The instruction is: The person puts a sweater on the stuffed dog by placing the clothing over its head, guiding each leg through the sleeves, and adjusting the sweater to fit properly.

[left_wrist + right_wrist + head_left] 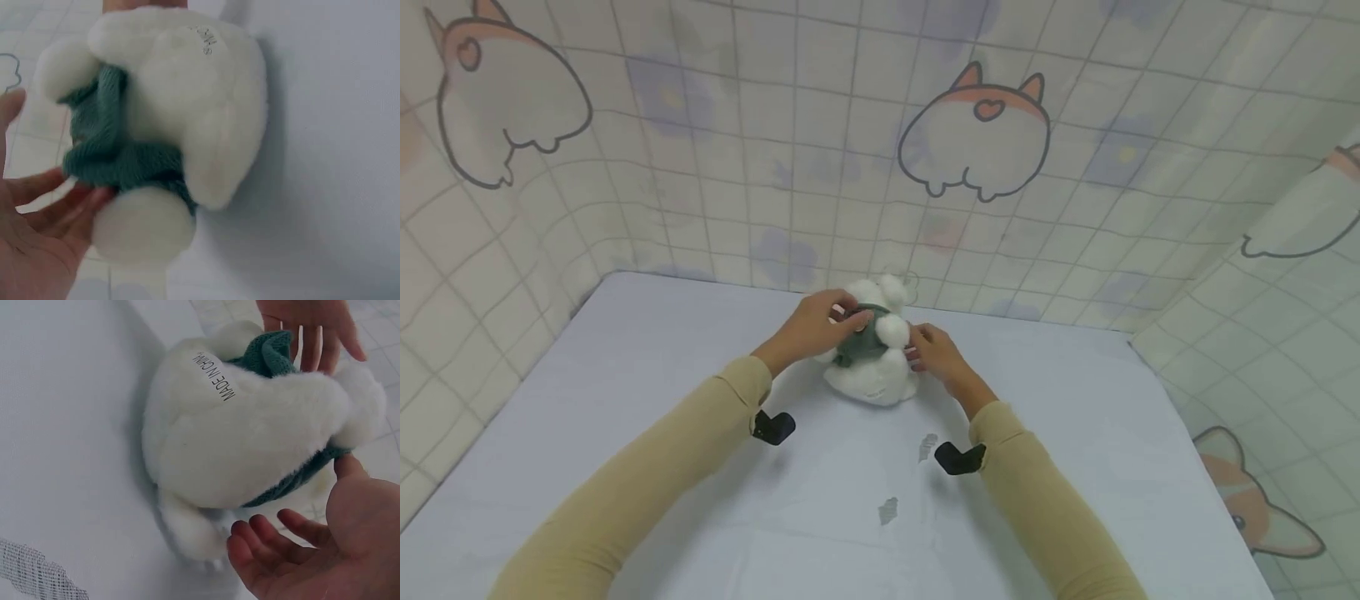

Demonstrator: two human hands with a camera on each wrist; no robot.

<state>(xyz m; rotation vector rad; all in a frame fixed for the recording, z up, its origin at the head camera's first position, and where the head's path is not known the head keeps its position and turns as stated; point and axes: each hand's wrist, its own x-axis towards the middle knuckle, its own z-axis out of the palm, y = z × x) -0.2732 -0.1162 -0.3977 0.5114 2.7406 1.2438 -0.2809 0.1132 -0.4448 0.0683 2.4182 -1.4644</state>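
A white plush toy (874,382) in a green knitted sweater (859,343) lies on the pale tabletop, close to the back edge. The right wrist view shows "MADE IN CHINA" printed on its white body (250,440). My left hand (814,323) reaches over the toy's left side; its fingers touch the sweater (103,134) beside a round white limb (144,226), with the thumb held apart. On the other side, my right hand (942,357) has its thumb against the sweater's edge and its loosely bent fingers below the toy. The toy's head is mostly hidden in both wrist views.
Behind the table (1060,400) hangs a grid-patterned cloth (820,125) with cartoon corgi drawings, also along both sides. Two small grey patches (888,511) mark the tabletop in front of the toy. Black wrist mounts (961,458) stick out from the sleeves.
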